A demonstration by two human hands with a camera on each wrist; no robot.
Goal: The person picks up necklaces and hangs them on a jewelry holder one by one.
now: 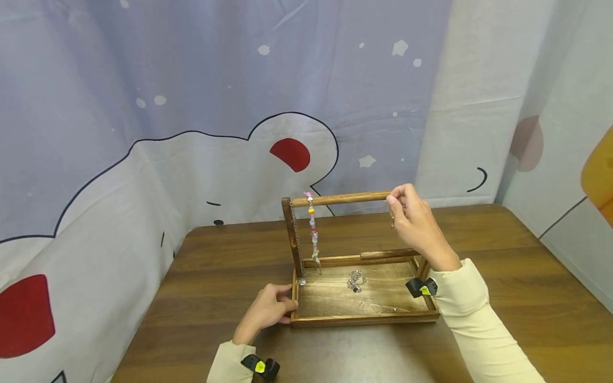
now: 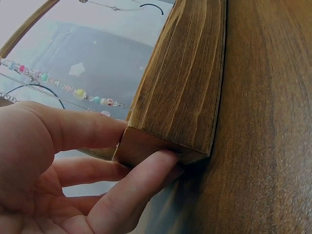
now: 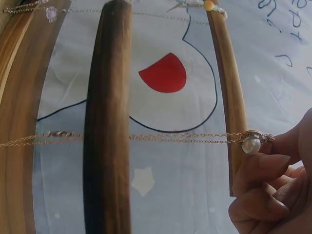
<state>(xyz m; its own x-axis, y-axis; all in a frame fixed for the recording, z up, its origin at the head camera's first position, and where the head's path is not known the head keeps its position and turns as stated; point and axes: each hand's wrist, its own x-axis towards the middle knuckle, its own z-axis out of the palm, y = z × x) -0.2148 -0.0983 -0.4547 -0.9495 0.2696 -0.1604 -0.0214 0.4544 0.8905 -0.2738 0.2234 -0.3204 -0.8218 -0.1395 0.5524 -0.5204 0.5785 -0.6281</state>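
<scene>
A wooden jewelry stand (image 1: 364, 320) with a tray base stands on the table. My left hand (image 1: 270, 306) grips its near left corner, thumb and fingers on the wood in the left wrist view. At the right end of the top bar (image 1: 345, 198), my right hand (image 1: 413, 218) pinches a gold chain necklace with a pearl pendant (image 3: 251, 145). The necklace's thin chain (image 3: 185, 138) runs down from the bar. A colorful beaded strand (image 1: 313, 229) and a silver chain (image 1: 298, 244) hang at the bar's left end. My right hand hides the bar's right end.
In the tray lie a silver chain bundle (image 1: 356, 280) and thin jewelry (image 1: 371, 306) near the front edge. A lower wooden rod (image 1: 388, 254) crosses the tray's back side. Behind the brown table (image 1: 215, 266) hangs a printed curtain (image 1: 215, 80).
</scene>
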